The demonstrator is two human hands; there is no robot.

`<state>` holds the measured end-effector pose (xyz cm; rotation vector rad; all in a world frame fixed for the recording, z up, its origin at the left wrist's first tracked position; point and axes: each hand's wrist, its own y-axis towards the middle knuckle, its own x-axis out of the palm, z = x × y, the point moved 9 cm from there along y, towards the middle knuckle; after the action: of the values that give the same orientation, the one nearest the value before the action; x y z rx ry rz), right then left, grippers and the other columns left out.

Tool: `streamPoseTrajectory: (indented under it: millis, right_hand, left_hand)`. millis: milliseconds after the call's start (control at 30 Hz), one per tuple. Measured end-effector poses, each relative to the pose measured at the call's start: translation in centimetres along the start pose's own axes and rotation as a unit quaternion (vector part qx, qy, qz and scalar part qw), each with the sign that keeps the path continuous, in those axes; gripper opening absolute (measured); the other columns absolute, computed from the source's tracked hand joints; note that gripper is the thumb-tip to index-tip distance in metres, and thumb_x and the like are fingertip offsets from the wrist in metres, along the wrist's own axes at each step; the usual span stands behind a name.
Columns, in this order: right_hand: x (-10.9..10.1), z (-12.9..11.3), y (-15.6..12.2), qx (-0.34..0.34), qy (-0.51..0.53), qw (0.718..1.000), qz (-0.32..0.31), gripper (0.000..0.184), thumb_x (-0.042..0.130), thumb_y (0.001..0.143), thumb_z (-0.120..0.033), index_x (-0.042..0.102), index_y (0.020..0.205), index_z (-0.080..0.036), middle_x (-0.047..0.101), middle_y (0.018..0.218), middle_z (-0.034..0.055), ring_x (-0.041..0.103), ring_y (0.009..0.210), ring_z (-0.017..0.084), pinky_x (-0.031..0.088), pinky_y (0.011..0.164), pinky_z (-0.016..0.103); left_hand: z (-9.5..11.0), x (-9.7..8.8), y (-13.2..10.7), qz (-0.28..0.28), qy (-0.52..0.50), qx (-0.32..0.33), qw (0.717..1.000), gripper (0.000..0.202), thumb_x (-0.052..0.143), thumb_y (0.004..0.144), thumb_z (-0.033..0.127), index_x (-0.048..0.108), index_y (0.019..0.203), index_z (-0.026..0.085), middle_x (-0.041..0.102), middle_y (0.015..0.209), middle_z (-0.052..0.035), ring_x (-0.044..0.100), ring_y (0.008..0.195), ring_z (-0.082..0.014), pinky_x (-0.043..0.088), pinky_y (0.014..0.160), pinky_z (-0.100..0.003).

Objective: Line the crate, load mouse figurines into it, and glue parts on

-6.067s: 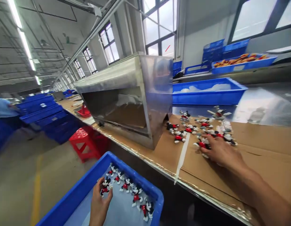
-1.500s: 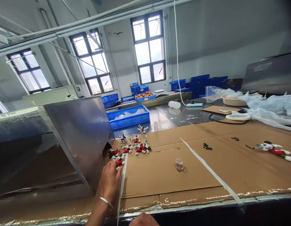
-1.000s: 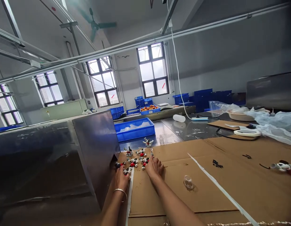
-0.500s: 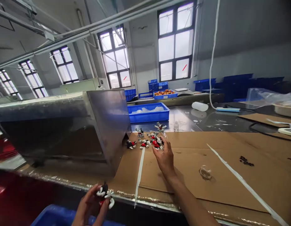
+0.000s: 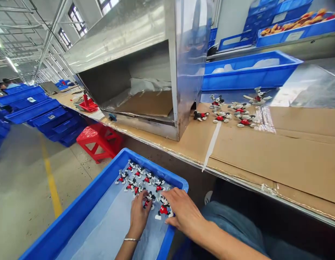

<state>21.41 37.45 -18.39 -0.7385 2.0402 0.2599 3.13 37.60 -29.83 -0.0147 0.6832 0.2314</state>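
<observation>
Both hands are inside the blue bin (image 5: 156, 169). My left hand (image 5: 138, 213), with a silver bracelet at the wrist, pinches a small mouse figurine (image 5: 148, 199) with black ears and red shorts. Beside it, my right hand (image 5: 185, 211) has its thumb and fingers closed around another mouse figurine (image 5: 164, 208), which stands upright near the bin's right wall. Several matching figurines (image 5: 137, 172) stand in rows at the bin's far end, on a pale sheet (image 5: 102, 224). More mouse figurines (image 5: 245, 120) are grouped on the cardboard-covered table (image 5: 292, 155).
A metal hood (image 5: 191, 65) with an open front stands on the table. Behind the figurines sits a blue tray (image 5: 243, 77). A red stool (image 5: 98, 141) is on the floor beyond the bin, with stacked blue crates (image 5: 48, 115) farther left.
The view has swung down and left to the bin. My right hand has come from the table figurines into the bin with a figurine; my left hand has lowered its figurine there.
</observation>
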Motion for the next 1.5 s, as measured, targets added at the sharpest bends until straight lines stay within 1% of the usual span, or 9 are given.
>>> streamPoseTrajectory:
  millis: [300, 500, 600, 767, 933, 1067, 1233, 1400, 1500]
  right_hand:
    - [5.1, -1.4, 4.3, 0.045, -0.088, 0.987, -0.128, 0.047, 0.063, 0.078, 0.005, 0.056, 0.123, -0.007, 0.057, 0.122, 0.0171, 0.059, 0.108, 0.032, 0.052, 0.091, 0.045]
    - [8.6, 0.1, 6.2, 0.079, -0.107, 0.971, -0.2, 0.049, 0.066, 0.086, -0.005, 0.051, 0.132, -0.01, 0.052, 0.131, 0.0155, 0.061, 0.106, 0.026, 0.054, 0.09, 0.043]
    - [9.0, 0.6, 6.7, 0.078, -0.105, 0.97, -0.203, 0.043, 0.061, 0.091, -0.007, 0.05, 0.132, -0.011, 0.052, 0.132, 0.0145, 0.061, 0.107, 0.025, 0.053, 0.092, 0.043]
    - [7.8, 0.8, 6.7, 0.068, -0.092, 0.97, -0.213, 0.039, 0.066, 0.087, -0.009, 0.056, 0.125, -0.007, 0.063, 0.114, 0.0145, 0.06, 0.109, 0.028, 0.047, 0.097, 0.049]
    - [1.8, -0.1, 3.4, 0.008, -0.005, 0.991, -0.133, 0.035, 0.058, 0.087, -0.003, 0.057, 0.121, -0.011, 0.065, 0.11, 0.013, 0.062, 0.104, 0.025, 0.048, 0.09, 0.033]
    - [-6.3, -0.1, -3.1, -0.048, 0.114, 0.989, 0.078, 0.015, 0.046, 0.101, -0.019, 0.06, 0.096, -0.018, 0.066, 0.092, 0.0002, 0.062, 0.084, 0.011, 0.044, 0.077, 0.018]
    - [-12.4, 0.0, -10.5, -0.165, 0.126, 0.925, 0.318, 0.03, 0.051, 0.101, -0.036, 0.055, 0.077, -0.018, 0.062, 0.066, -0.0026, 0.055, 0.058, 0.009, 0.039, 0.057, 0.019]
    - [-17.6, 4.1, -11.7, -0.05, 0.061, 0.884, 0.46, 0.015, 0.046, 0.098, -0.014, 0.057, 0.104, -0.021, 0.065, 0.09, 0.0004, 0.06, 0.083, 0.013, 0.044, 0.077, 0.023]
    - [-21.3, 8.4, -9.9, 0.137, -0.023, 0.877, 0.459, 0.028, 0.046, 0.09, -0.005, 0.061, 0.106, -0.022, 0.062, 0.111, 0.0041, 0.055, 0.107, 0.019, 0.042, 0.092, 0.031]
  left_hand:
    - [-1.4, 1.4, 2.1, -0.006, 0.039, 0.037, 0.999, 0.034, 0.063, 0.083, 0.018, 0.058, 0.116, 0.013, 0.064, 0.103, -0.0066, 0.059, 0.086, -0.0179, 0.047, 0.088, -0.041]
    - [-1.5, -1.4, 0.8, 0.05, 0.034, 0.064, 0.996, 0.035, 0.053, 0.091, 0.029, 0.057, 0.122, 0.014, 0.054, 0.132, -0.0113, 0.055, 0.114, -0.0219, 0.046, 0.094, -0.042]
    - [-2.3, -2.4, -0.9, 0.064, 0.044, 0.029, 0.997, 0.032, 0.049, 0.094, 0.038, 0.061, 0.111, 0.013, 0.066, 0.109, -0.0096, 0.064, 0.082, -0.0161, 0.051, 0.074, -0.033]
    - [-1.4, 0.1, -3.9, -0.01, 0.06, 0.032, 0.998, 0.023, 0.054, 0.092, 0.034, 0.067, 0.094, 0.015, 0.069, 0.082, -0.0025, 0.062, 0.063, -0.0123, 0.051, 0.063, -0.027]
    - [2.1, 0.0, -4.9, -0.002, 0.061, 0.105, 0.993, 0.016, 0.054, 0.092, 0.026, 0.067, 0.095, 0.018, 0.07, 0.091, -0.0012, 0.065, 0.073, -0.0115, 0.052, 0.066, -0.023]
    - [8.4, -3.1, -4.0, 0.063, 0.034, 0.193, 0.979, 0.013, 0.055, 0.093, 0.022, 0.063, 0.103, 0.023, 0.068, 0.096, 0.0013, 0.064, 0.087, -0.0082, 0.05, 0.074, -0.016]
    - [24.4, -3.3, -1.8, 0.113, 0.002, 0.453, 0.884, 0.03, 0.061, 0.087, 0.01, 0.059, 0.114, 0.022, 0.067, 0.101, 0.0003, 0.061, 0.096, -0.0076, 0.041, 0.096, -0.016]
    - [38.5, 4.9, 7.0, -0.024, -0.037, 0.452, 0.891, 0.018, 0.051, 0.094, 0.016, 0.06, 0.109, 0.018, 0.064, 0.112, -0.0044, 0.058, 0.103, -0.012, 0.047, 0.091, -0.023]
    - [42.5, 10.4, 13.6, -0.062, 0.058, 0.397, 0.914, 0.029, 0.05, 0.09, 0.008, 0.059, 0.117, 0.015, 0.059, 0.122, -0.0081, 0.054, 0.113, -0.0206, 0.045, 0.099, -0.041]
